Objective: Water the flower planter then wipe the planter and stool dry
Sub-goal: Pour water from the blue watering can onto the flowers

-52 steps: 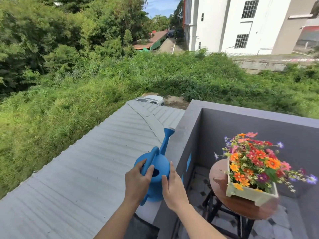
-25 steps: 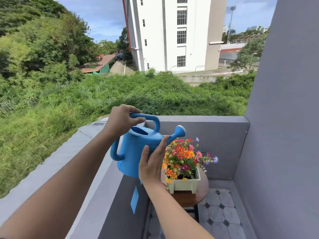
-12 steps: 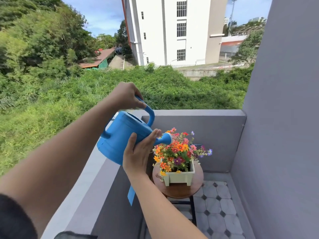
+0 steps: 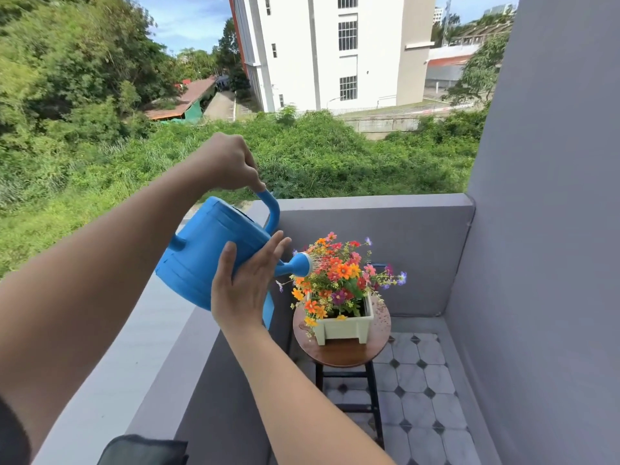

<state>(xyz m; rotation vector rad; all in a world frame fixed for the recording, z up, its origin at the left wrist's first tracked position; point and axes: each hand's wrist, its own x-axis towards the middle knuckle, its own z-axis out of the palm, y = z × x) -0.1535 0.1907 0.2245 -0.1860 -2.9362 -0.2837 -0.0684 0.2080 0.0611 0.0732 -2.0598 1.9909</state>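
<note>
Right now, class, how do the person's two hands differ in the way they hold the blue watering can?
The left hand is closed in a fist around the top handle, while the right hand lies open and flat against the side. The left hand is above the watering can; the right hand is lower, near the spout. Both touch the tilted can as it sprinkles the flowers.

Walls (image 4: pixel 550 229) hemming stool (image 4: pixel 342 352), front open
</note>
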